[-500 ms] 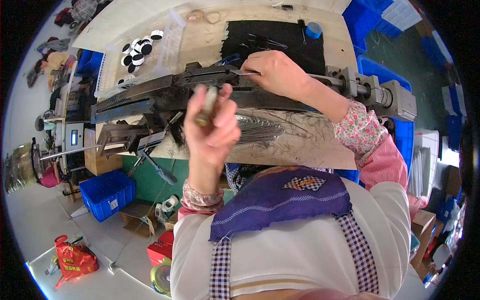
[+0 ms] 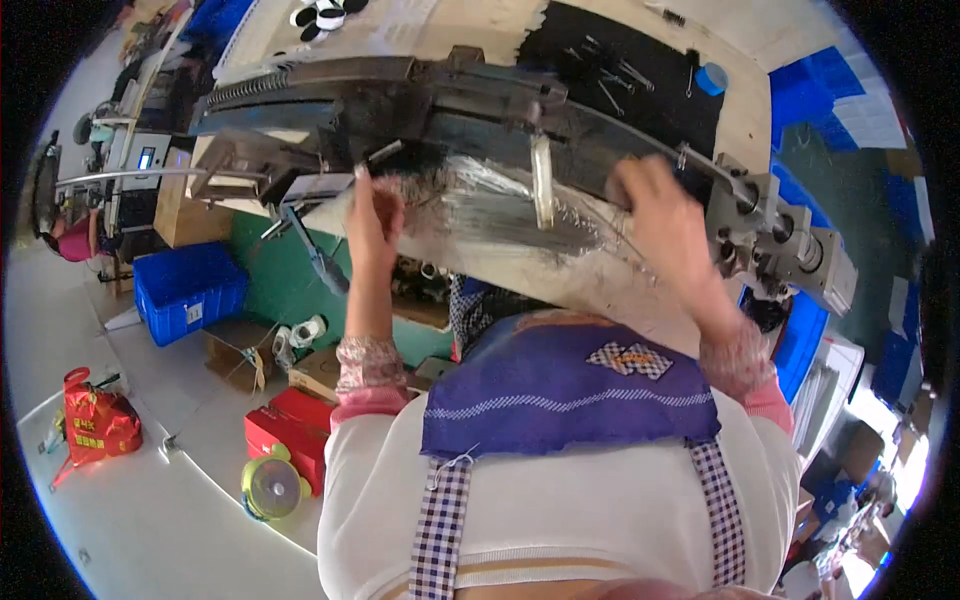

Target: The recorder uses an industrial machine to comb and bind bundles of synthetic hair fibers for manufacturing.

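Now left hand [image 2: 372, 215] pinching a thin rod [image 2: 385, 152] to steady it, right hand [image 2: 660, 205] curled, grip unclear, over wire bundle [image 2: 500, 205]

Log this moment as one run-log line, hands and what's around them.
left hand: raised, gripping thin metal rod | right hand: on bench by long dark machine | bench: bundle of shiny wires

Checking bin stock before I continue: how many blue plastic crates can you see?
2 clearly: one blue crate on the floor under the bench's left end, and another blue crate below the machine's right end. Blue shapes at the upper right rim may be more; unclear.
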`<state>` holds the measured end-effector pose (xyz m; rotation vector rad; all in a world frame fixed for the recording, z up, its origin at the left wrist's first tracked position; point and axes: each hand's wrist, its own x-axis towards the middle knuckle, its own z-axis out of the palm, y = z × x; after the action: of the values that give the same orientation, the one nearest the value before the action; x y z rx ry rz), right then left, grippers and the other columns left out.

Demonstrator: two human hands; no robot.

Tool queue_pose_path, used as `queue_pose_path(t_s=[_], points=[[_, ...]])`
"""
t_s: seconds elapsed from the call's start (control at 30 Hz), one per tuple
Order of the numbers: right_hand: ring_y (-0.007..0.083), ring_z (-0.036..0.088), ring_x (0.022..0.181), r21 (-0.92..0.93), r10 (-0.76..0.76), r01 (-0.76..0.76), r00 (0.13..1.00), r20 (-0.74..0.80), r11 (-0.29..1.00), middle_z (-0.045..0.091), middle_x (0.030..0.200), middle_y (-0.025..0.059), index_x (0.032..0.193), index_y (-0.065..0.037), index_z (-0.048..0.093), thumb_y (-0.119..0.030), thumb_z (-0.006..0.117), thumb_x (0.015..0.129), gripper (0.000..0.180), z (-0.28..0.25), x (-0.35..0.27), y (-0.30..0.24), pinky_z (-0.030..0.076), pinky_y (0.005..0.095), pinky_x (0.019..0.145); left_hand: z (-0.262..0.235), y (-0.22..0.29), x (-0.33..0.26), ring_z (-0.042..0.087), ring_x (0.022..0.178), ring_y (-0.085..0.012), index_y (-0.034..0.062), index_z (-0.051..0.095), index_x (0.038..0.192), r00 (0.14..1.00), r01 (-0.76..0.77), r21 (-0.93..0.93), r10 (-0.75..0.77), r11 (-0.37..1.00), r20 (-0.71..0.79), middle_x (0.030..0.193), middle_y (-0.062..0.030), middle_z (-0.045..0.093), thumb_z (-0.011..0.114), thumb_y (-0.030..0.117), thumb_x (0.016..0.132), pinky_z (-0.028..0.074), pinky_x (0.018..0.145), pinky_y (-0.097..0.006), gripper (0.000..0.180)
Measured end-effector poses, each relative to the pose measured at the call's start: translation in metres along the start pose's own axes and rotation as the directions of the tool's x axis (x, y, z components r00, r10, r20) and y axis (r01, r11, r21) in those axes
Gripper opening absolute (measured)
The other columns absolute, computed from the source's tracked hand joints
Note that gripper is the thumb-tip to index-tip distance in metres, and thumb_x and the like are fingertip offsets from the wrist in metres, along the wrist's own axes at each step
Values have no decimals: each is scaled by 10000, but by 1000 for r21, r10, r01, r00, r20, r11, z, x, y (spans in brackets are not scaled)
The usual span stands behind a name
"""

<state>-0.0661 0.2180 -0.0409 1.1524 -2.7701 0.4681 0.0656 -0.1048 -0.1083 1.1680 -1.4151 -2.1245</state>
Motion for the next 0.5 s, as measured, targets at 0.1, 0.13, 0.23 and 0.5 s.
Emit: queue_pose_path(t_s=[0.1, 0.13, 0.23, 0.5], points=[[343, 648, 798, -148, 257, -251, 966, 18, 957, 611, 900, 144, 1029, -73, 520, -116, 575, 844, 198, 39, 18, 39, 526, 442, 620, 7, 18, 7, 387, 416, -78, 20, 648, 905, 994, -34, -23, 37, 999, 105, 616, -22, 539, 509, 334, 970, 253, 377, -225, 350], [359, 641, 791, -100, 320, -313, 946, 55, 944, 619, 876, 151, 973, -67, 510, -123, 554, 872, 124, 43, 22, 43, 515, 444, 634, 9, 18, 10, 387, 416, -78, 20, 648, 905, 990, -28, -18, 30, 999, 135, 616, -22, 539, 509, 334, 970, 253, 377, -225, 350], [378, 629, 786, 21, 319, -321, 946, 55, 947, 624, 850, 157, 925, -55, 501, -134, 555, 887, 102, 41, 11, 47, 501, 444, 660, 8, 3, 8, 320, 417, -80, 15, 614, 981, 979, -62, -240, 106, 969, 175, 630, -5, 484, 496, 274, 984, 238, 385, -242, 285], [344, 591, 709, 387, 181, -155, 983, -31, 909, 578, 799, 172, 868, 3, 539, -170, 650, 847, 207, -57, -50, 25, 464, 394, 614, 120, 5, -92, 384, 488, -24, 57, 542, 948, 834, -340, -306, 435, 889, 338, 648, 50, 465, 485, 241, 988, 311, 404, -160, 197]])
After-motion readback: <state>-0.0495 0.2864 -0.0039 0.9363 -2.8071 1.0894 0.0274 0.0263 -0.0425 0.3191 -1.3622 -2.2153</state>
